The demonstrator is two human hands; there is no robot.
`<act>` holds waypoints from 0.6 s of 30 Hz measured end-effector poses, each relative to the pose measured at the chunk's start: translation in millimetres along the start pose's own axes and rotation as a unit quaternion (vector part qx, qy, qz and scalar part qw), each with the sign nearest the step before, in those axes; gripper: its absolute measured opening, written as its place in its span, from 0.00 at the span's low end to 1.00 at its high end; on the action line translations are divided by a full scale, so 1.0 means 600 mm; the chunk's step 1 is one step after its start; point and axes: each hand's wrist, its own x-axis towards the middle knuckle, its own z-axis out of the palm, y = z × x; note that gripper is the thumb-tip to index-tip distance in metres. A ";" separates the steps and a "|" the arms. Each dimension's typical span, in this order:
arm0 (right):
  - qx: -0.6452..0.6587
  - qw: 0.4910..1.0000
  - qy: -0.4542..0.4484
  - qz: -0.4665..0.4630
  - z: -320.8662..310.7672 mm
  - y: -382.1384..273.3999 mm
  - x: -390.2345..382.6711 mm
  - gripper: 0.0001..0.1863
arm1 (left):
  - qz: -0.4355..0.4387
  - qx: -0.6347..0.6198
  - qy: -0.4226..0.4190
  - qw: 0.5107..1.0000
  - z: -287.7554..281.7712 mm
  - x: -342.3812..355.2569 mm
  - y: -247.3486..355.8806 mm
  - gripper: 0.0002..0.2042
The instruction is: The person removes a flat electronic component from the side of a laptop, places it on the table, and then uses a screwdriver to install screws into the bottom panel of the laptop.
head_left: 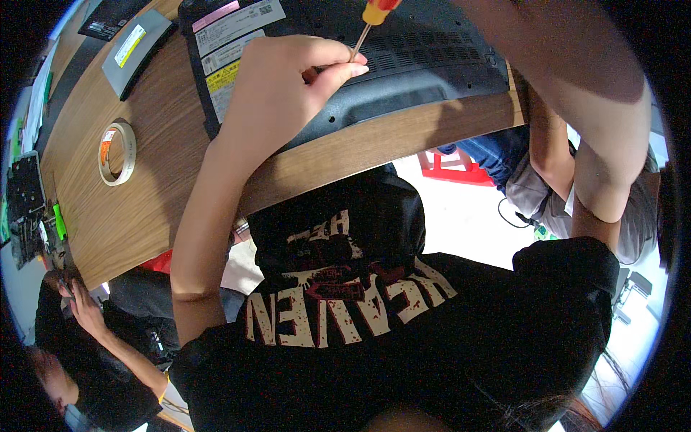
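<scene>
A black laptop lies bottom side up on the table, its vents and stickers showing. Over it, my left hand pinches the thin metal shaft of a screwdriver between thumb and forefinger, low down near the casing. The screwdriver has a red and yellow handle, cut off by the top edge of the picture. Its tip is hidden at my fingertips, so I cannot tell what it touches. My right arm reaches up along the right side and leaves at the top; the hand itself is outside the picture.
A roll of tape rests on the wooden table left of the laptop. Beyond it lies a grey panel with a yellow label. Dark electronic parts sit at the far left. One person sits left, another right.
</scene>
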 end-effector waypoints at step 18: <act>-0.016 1.000 -0.005 0.018 -0.020 0.003 0.004 0.05 | -0.017 -0.032 -0.001 0.999 -0.005 0.001 -0.005 0.05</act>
